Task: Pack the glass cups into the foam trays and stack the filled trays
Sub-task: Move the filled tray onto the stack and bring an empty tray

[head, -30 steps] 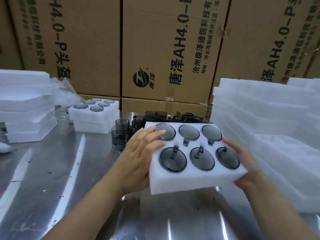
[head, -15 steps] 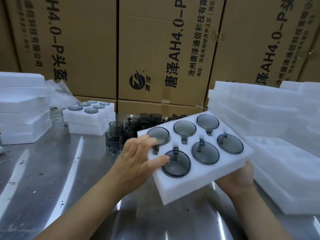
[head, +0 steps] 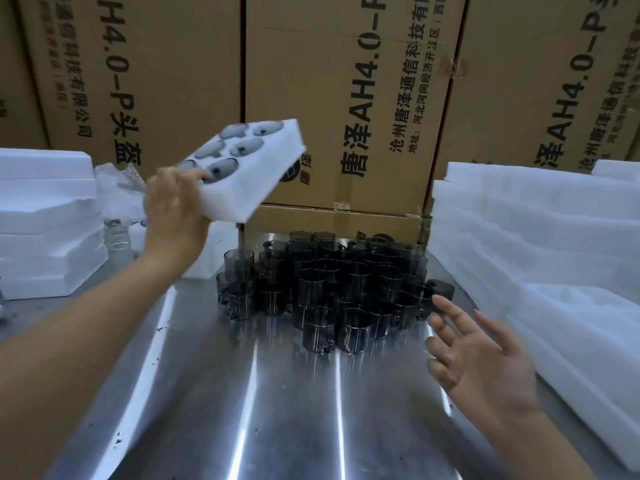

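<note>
The left hand (head: 173,206) grips one end of the filled foam tray (head: 249,192) and holds it tilted in the air, above and left of the cluster of dark glass cups (head: 329,285) on the bench (head: 242,410). The right hand (head: 478,355) hovers just right of that cluster, fingers spread and holding nothing. White foam stacks (head: 536,244) flank the cluster.

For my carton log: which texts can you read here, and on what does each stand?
"唐泽AH4.0-P", sideways: middle cardboard box.
"沧州唐泽通信科技有": same box.
"H4.0-P头盔" and "有限公司": left cardboard box.
"泽AH4.0-P": right cardboard box.
Small address lines: too blurred to be sure.
Foam tray: no text.
</note>
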